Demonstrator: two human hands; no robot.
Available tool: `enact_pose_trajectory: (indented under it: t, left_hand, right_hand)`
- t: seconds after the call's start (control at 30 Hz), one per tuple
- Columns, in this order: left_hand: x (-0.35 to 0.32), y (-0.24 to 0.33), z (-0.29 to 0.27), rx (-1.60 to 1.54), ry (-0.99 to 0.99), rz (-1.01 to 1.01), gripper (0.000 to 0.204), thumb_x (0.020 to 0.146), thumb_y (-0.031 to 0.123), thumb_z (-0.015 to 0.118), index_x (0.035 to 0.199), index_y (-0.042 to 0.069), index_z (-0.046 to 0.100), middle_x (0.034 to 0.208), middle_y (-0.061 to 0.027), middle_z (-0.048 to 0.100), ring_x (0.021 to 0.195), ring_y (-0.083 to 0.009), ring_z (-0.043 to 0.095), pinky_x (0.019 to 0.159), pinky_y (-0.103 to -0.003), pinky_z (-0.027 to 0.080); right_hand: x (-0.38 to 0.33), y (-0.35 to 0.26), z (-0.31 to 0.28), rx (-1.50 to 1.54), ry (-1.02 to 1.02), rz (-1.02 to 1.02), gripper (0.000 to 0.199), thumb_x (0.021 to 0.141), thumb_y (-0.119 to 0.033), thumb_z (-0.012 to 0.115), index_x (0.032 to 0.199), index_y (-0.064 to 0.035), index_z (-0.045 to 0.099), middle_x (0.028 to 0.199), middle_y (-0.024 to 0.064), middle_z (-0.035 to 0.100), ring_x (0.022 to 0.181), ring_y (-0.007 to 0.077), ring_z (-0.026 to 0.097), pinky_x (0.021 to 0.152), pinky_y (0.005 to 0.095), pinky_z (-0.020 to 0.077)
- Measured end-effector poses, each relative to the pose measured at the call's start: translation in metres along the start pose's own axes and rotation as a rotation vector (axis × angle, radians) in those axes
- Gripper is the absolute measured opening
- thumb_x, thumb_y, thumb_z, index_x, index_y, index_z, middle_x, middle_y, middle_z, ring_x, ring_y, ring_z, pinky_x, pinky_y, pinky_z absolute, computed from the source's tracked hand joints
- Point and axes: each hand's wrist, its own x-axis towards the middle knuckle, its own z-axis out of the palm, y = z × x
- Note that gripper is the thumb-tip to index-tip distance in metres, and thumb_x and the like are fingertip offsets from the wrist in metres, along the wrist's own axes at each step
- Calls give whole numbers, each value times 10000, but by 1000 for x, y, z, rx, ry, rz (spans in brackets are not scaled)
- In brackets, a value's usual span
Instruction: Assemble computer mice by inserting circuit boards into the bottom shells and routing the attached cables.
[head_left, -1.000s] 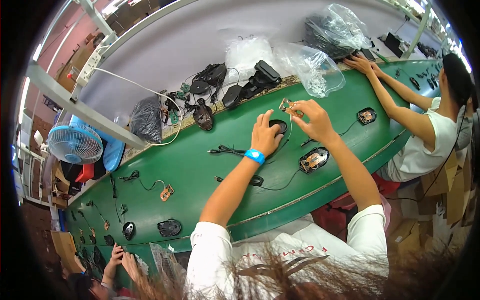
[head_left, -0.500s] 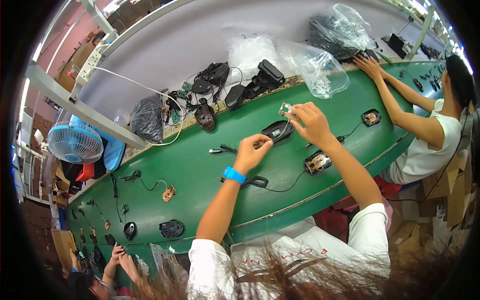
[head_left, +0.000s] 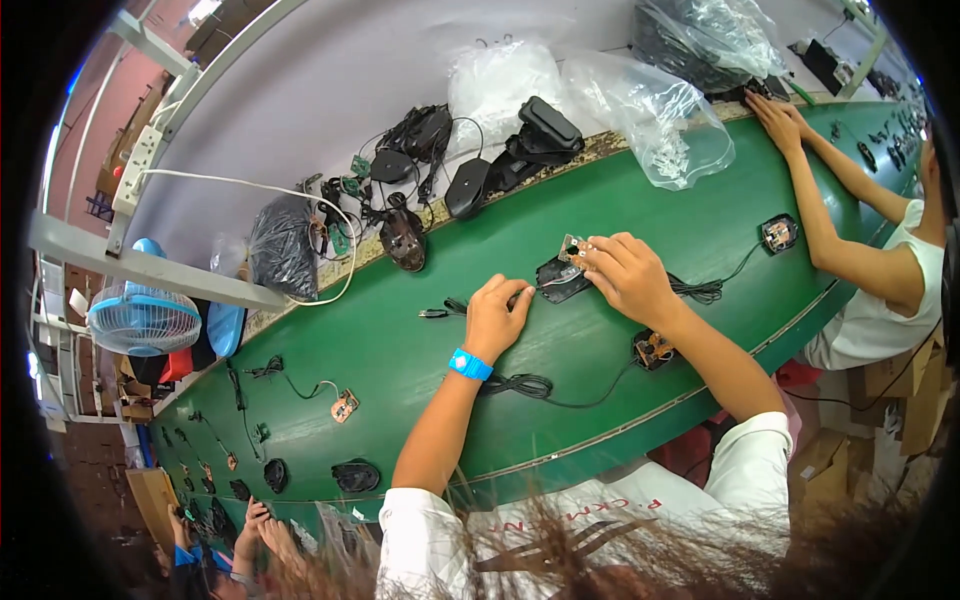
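Both hands are now meeting again over the black mouse base [head_left: 560,280] lying on the green bench [head_left: 420,340]. Half a second ago the left hand [head_left: 497,318] was drawn back toward the body and the right hand [head_left: 628,275] was lifted with the small circuit board [head_left: 572,247] held clear of the shell; now the right hand is lowered so the board is sitting at the far edge of the base, apparently touching it. The right fingers [head_left: 600,258] are pinching the board between thumb and fingertips, nearly closed on it. The left fingers [head_left: 520,298] are curled and pressing near the base's near-left edge, where the thin black cable [head_left: 445,310] leads off leftward; whether they are gripping the cable or only steadying the shell I cannot tell. Judging from this, the board is being seated into the base, with the left hand bracing it. A second opened mouse base [head_left: 652,349] is lying just beside the right forearm, and a co-worker's arms [head_left: 830,190] are reaching across the bench at the right.
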Motion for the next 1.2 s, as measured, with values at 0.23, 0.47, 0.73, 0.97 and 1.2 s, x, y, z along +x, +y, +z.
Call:
enact_pose_trajectory:
  t: [0.23,0.47,0.73,0.97,1.2]
  left_hand:
    - [3,3,5,97,-26,9,93,869,139,772,863,52,737,699,-85,554,613,-245,587,573,-384,467]
    - [3,7,10,119,-5,-18,115,847,140,781,814,56,710,719,-78,583,609,-239,602,562,-383,474]
    - [1,17,20,190,54,15,131,813,127,768,752,59,673,712,-77,626,615,-252,634,566,-385,489]
    - [1,21,27,232,117,1,146,795,140,761,725,64,657,694,-78,642,607,-272,640,567,-399,496]
    - [2,25,33,182,146,-40,145,802,138,755,733,56,657,705,-80,649,604,-275,643,563,-404,500]
  right_hand:
    - [1,4,0,25,-28,6,295,810,-138,783,1082,-71,690,1143,72,670,982,246,623,796,369,519]
    - [4,-7,-3,73,-64,59,309,806,-82,773,1101,-51,688,1156,113,682,984,299,632,853,401,539]
    - [-3,-3,1,6,-70,65,387,808,-76,751,1184,-60,663,1245,82,658,1089,287,600,871,394,514]
    - [-6,-3,7,36,-23,157,383,825,-51,737,1198,-60,652,1229,94,667,1105,307,609,920,423,515]
    - [-18,17,19,313,-107,179,387,855,-57,733,1229,-77,632,1220,131,677,1123,340,646,945,437,517]
